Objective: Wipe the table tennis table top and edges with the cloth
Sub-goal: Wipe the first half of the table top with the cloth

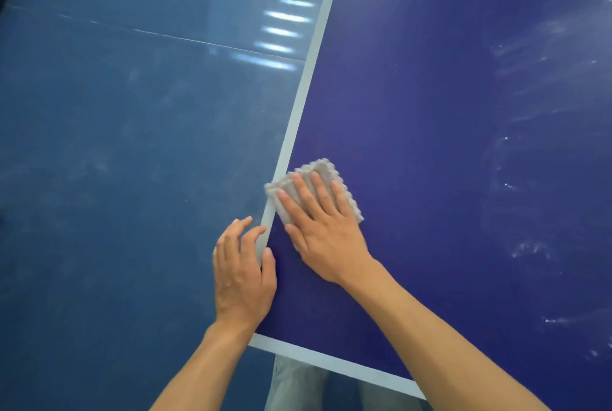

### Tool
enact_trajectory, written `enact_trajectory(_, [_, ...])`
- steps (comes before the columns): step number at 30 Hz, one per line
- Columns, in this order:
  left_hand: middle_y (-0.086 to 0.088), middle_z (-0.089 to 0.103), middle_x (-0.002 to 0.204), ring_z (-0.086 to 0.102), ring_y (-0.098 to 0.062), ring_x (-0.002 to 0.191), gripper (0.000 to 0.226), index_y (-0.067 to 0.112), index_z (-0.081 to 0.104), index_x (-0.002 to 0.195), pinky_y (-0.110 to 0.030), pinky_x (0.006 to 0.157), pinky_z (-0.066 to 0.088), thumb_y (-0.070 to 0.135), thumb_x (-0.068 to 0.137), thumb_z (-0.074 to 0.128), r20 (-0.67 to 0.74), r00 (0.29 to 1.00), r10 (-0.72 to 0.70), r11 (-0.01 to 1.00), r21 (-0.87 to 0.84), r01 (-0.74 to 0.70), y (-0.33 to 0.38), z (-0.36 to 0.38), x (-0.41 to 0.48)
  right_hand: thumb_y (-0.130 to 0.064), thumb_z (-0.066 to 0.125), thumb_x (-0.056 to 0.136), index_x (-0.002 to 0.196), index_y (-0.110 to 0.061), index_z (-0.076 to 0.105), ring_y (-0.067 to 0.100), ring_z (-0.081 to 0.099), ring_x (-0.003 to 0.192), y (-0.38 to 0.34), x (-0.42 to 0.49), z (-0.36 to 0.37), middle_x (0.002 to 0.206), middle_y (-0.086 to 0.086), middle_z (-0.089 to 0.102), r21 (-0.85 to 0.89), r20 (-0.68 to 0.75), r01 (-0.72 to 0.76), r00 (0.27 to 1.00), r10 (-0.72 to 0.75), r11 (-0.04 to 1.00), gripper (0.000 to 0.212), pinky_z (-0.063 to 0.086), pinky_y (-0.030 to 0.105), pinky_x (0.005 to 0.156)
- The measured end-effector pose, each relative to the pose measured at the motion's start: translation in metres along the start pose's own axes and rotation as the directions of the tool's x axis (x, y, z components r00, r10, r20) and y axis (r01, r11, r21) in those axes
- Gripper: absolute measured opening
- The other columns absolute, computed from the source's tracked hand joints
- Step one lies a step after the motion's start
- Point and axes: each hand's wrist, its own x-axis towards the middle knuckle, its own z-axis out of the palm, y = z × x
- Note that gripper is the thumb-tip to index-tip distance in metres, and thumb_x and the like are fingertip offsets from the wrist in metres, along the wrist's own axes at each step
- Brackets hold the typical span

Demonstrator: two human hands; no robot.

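Cloth (pixel 319 170), one, flat under spread right hand (pixel 323 228) by white side edge of table (pixel 430 129). Left hand (pixel 243 275) curled over that edge. Open blue top ahead, rightward.

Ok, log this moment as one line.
right hand: flat on cloth | left hand: holding table edge | cloth: near corner
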Motion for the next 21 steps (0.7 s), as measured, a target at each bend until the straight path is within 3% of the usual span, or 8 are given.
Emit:
enact_trajectory(4, [-0.014,0.050,0.149,0.044,-0.036,0.142,0.044,0.007,0.061,0.136,-0.056,0.114,0.040,0.018,0.095,0.052,0.117,0.989,0.090,0.996,-0.001,-0.090,0.011,0.007,0.005,-0.043,0.025,0.111,0.167,-0.022,0.020,0.034,0.007,0.161,0.034,-0.082,0.004,0.175,0.008,0.012,0.003,-0.058,-0.288,0.956,0.287,0.958,0.059,0.018,0.060,0.127])
enact_trajectory(8, [-0.013,0.049,0.151,0.044,-0.033,0.143,0.042,0.006,0.060,0.139,-0.052,0.117,0.038,0.011,0.097,0.059,0.131,0.973,0.190,0.982,-0.011,-0.190,0.025,0.013,0.010,-0.046,0.019,0.108,0.168,-0.022,0.008,0.032,-0.005,0.162,0.052,-0.150,0.002,0.176,0.009,-0.002,0.111,-0.029,-0.676,0.730,0.683,0.728,0.065,0.006,0.060,0.129])
enact_trajectory(11, [-0.005,0.061,0.132,0.058,-0.021,0.122,0.032,0.007,0.069,0.128,-0.032,0.109,0.047,0.001,0.097,0.064,0.072,0.969,0.235,0.962,-0.162,-0.221,0.028,0.011,0.016,-0.048,0.014,0.106,0.167,-0.021,0.004,0.031,-0.011,0.161,0.049,-0.177,0.004,0.175,0.008,-0.008,0.152,0.001,-0.771,0.626,0.780,0.619,0.067,0.002,0.060,0.129])
enact_trajectory(14, [0.007,0.065,0.091,0.063,-0.018,0.082,0.010,0.015,0.071,0.091,-0.040,0.076,0.057,0.015,0.100,0.066,0.039,0.982,-0.183,0.923,-0.338,0.186,0.016,-0.001,0.043,-0.049,0.013,0.105,0.165,-0.021,0.002,0.033,-0.009,0.161,0.044,-0.182,0.003,0.174,0.009,-0.007,0.154,0.011,-0.777,0.619,0.785,0.610,0.067,0.001,0.060,0.129])
enact_trajectory(17, [-0.007,0.049,0.064,0.043,-0.024,0.063,0.050,0.010,0.040,0.066,-0.040,0.058,0.038,0.039,0.105,0.051,0.107,0.895,-0.434,0.871,-0.206,0.447,-0.011,-0.009,0.075,-0.049,0.014,0.104,0.165,-0.021,0.004,0.036,-0.005,0.161,0.042,-0.177,0.003,0.174,0.010,-0.006,0.156,0.001,-0.788,0.603,0.798,0.595,0.067,0.002,0.062,0.128])
enact_trajectory(19, [-0.005,0.046,0.076,0.042,-0.019,0.068,0.030,0.015,0.054,0.078,-0.038,0.066,0.041,0.024,0.106,0.049,0.156,0.938,-0.311,0.926,-0.173,0.335,-0.017,-0.010,0.082,-0.047,0.017,0.105,0.166,-0.019,0.007,0.038,-0.002,0.161,0.037,-0.173,0.005,0.174,0.012,-0.003,0.151,-0.027,-0.780,0.611,0.791,0.607,0.068,0.005,0.064,0.127])
enact_trajectory(20, [-0.001,0.050,0.093,0.049,-0.014,0.080,0.019,0.020,0.066,0.101,-0.032,0.079,0.046,0.012,0.104,0.049,0.220,0.949,-0.228,0.944,-0.191,0.271,-0.017,-0.010,0.080,-0.046,0.020,0.105,0.166,-0.018,0.010,0.039,0.000,0.161,0.034,-0.171,0.006,0.174,0.014,0.000,0.152,-0.042,-0.767,0.626,0.779,0.624,0.068,0.007,0.065,0.127])
enact_trajectory(21, [0.001,0.049,0.113,0.051,-0.010,0.098,0.037,0.026,0.063,0.127,-0.024,0.092,0.043,0.004,0.102,0.048,0.260,0.954,-0.151,0.954,-0.215,0.209,-0.016,-0.008,0.078,-0.044,0.022,0.106,0.167,-0.017,0.012,0.040,0.002,0.161,0.029,-0.166,0.007,0.174,0.016,0.003,0.153,-0.058,-0.746,0.648,0.759,0.648,0.067,0.008,0.065,0.127])
